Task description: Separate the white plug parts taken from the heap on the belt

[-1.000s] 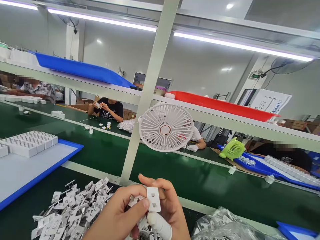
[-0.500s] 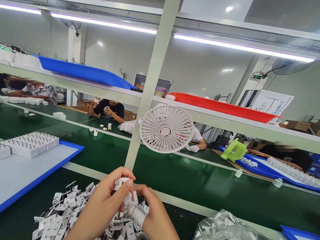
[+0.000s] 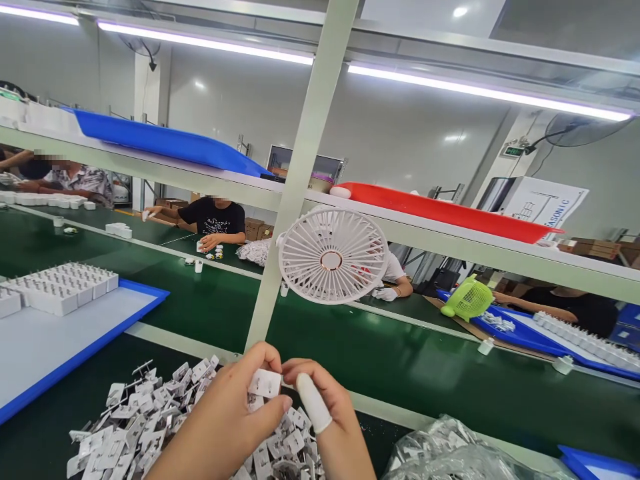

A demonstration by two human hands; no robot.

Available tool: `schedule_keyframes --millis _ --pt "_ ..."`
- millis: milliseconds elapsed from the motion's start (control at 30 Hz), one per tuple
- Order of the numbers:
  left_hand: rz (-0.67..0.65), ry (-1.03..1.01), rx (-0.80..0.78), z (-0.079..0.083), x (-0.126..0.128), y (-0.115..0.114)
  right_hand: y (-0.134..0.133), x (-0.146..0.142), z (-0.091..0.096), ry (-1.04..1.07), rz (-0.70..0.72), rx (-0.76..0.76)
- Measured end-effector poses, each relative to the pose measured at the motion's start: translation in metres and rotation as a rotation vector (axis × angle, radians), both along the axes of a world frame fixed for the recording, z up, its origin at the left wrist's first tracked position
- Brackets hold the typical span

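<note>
My left hand [image 3: 240, 407] is closed around a small white plastic plug housing [image 3: 266, 384], held between thumb and fingers with a flat face towards me. To its right is my right hand [image 3: 325, 400], with a white cover on the thumb. Its bent fingers reach to the housing's right edge, the thumb stands apart, and nothing shows in its grip. Some of its fingertips are hidden. Beneath both hands spreads a heap of white plastic parts with metal pins [image 3: 120, 437] on the dark bench.
At left is a blue-rimmed tray [image 3: 60, 367] with rows of white housings [image 3: 75, 287]. A clear plastic bag [image 3: 450, 453] lies at lower right. A white fan [image 3: 331, 260] hangs on the post ahead, under a shelf. Beyond the green conveyor belt [image 3: 400, 347], several people work.
My right thumb has lifted away from the pieces, and that hand has moved slightly right. The housing in my left hand has turned its flat face towards me.
</note>
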State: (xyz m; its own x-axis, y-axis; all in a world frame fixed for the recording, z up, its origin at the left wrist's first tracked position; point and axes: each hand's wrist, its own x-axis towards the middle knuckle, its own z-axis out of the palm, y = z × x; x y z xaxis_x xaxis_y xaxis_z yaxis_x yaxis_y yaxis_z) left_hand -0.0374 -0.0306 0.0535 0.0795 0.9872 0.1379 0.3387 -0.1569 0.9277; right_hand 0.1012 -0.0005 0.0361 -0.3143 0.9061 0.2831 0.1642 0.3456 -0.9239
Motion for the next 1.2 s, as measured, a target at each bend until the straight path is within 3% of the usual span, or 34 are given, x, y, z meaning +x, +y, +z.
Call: schedule_keyframes --millis 167,433,700,967,1200 --pt "-0.08 0.049 0.032 0.002 0.007 -0.003 -0.004 0.0 0.0 0.069 0.049 0.008" --pt "-0.089 0.005 -0.021 -0.003 0.003 -0.002 -0.008 0.01 0.004 0.143 -0.112 0.02" --pt "-0.121 0.152 0.087 -0.006 0.002 -0.001 -0.011 0.011 0.004 0.033 -0.152 0.148" --pt "-0.187 -0.131 -0.031 -0.019 0.0 0.003 -0.015 0.012 0.013 -0.114 -0.108 0.277" --pt "-0.165 -0.071 0.004 -0.018 0.003 0.005 -0.015 0.009 0.011 -0.112 -0.128 0.245"
